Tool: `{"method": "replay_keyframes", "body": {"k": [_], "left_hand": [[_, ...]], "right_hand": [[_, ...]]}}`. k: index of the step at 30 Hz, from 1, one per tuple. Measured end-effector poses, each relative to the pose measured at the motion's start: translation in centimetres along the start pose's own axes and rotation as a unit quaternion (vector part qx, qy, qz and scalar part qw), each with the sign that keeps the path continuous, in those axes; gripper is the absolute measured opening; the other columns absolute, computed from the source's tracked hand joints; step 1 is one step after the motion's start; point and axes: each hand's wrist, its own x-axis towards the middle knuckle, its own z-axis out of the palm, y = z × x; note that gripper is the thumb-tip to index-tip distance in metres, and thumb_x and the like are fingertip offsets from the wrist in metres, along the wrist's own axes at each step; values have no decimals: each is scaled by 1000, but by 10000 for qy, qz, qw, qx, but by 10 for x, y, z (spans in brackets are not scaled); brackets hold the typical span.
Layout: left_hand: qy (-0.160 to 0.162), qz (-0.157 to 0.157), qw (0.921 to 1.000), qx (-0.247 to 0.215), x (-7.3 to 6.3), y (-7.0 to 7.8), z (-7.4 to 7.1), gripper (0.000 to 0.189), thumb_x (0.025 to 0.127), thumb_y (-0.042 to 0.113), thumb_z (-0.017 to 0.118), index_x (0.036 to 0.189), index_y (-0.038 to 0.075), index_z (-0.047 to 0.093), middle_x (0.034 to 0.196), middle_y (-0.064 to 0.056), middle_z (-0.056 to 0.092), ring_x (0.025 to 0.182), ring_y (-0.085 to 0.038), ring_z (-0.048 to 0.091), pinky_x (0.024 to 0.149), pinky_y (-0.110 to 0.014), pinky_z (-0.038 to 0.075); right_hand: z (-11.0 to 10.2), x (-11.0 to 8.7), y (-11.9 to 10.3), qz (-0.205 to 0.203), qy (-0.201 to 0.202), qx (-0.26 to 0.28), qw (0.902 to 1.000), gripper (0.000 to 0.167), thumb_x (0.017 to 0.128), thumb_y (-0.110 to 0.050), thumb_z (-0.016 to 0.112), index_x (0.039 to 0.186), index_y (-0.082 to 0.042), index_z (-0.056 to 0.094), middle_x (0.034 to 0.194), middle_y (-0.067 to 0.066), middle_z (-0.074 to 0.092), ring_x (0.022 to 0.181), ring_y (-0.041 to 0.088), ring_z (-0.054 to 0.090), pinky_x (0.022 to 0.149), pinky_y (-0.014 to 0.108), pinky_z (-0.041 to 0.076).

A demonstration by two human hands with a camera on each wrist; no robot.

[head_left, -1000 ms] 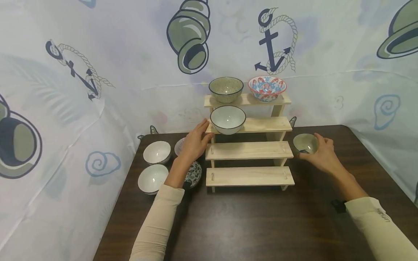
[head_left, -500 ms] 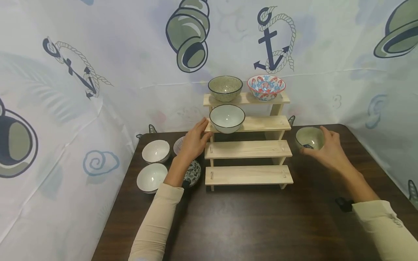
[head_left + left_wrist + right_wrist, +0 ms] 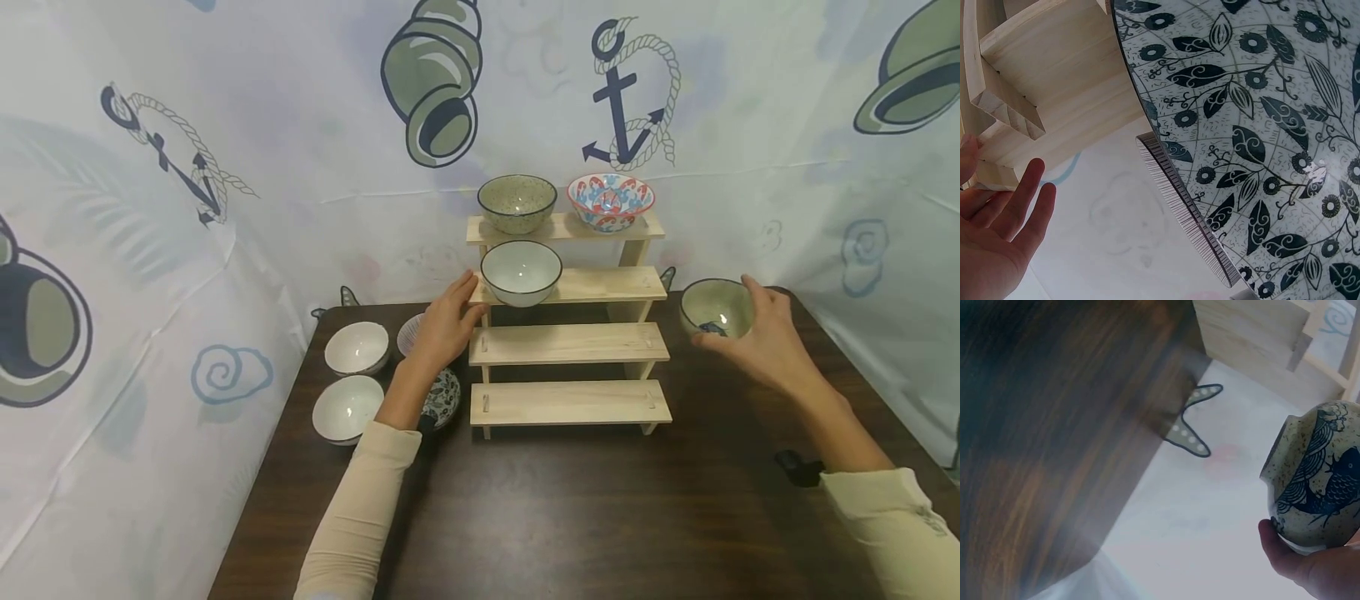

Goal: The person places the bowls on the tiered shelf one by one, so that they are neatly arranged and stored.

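Observation:
My right hand (image 3: 771, 343) holds a small speckled green bowl (image 3: 717, 297), thumb and fingers on opposite sides, raised to the right of a tiered wooden stand (image 3: 570, 344). A blue fish and wave pattern covers the outside of that bowl (image 3: 1322, 481) in the right wrist view. My left hand (image 3: 444, 325) grips the left end of the stand's second-highest shelf, thumb by one side of the plank and fingers by the other. In the left wrist view, the outer fingers (image 3: 1030, 200) extend free. Beside them, a white bowl (image 3: 521, 273) sits on the shelf.
On the top shelf are a speckled green bowl (image 3: 517, 204) and a red-blue patterned bowl (image 3: 611, 200). Two white bowls (image 3: 357, 347) stand at the table's left. A striped bowl (image 3: 408, 333) and a dark floral dish (image 3: 442, 398) are partly hidden by my left arm. Patterned cloth hangs behind.
My right hand has lifted the small green bowl upward and slightly right, tipping its inside more towards the head view. My left hand has stayed at the stand.

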Motion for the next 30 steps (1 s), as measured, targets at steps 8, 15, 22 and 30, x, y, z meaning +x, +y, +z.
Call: {"method": "replay_keyframes", "body": {"k": [8,15,22,30], "left_hand": [[16,22,10000,-37,0,1,0,62,106,32,59,159,8,40,169,-9,33,138,-31,57,121,-54,38],[77,61,10000,0,0,1,0,61,106,32,59,159,8,40,168,-10,35,142,-32,53,121,-54,38],[100,45,9999,77,1,2,0,61,106,31,60,159,9,41,168,-9,36,142,-32,53,121,-55,38],[104,28,9999,111,2,0,1,61,106,32,60,159,9,41,168,-9,36,150,-32,43,123,-55,35]], "right_hand": [[-14,-9,-11,16,-50,-67,10000,122,84,-50,81,167,-8,2,159,45,10,134,70,30,100,82,32],[-23,-18,-23,-81,-4,-95,9999,122,83,-47,82,167,-9,3,158,45,12,133,69,31,99,82,33],[-27,-26,-34,-136,80,-96,9998,124,79,-46,85,168,-12,5,156,44,18,133,65,33,100,80,33],[-30,-35,-47,-322,160,-78,9993,124,77,-44,87,168,-12,8,153,43,22,130,61,36,97,78,35]]}}
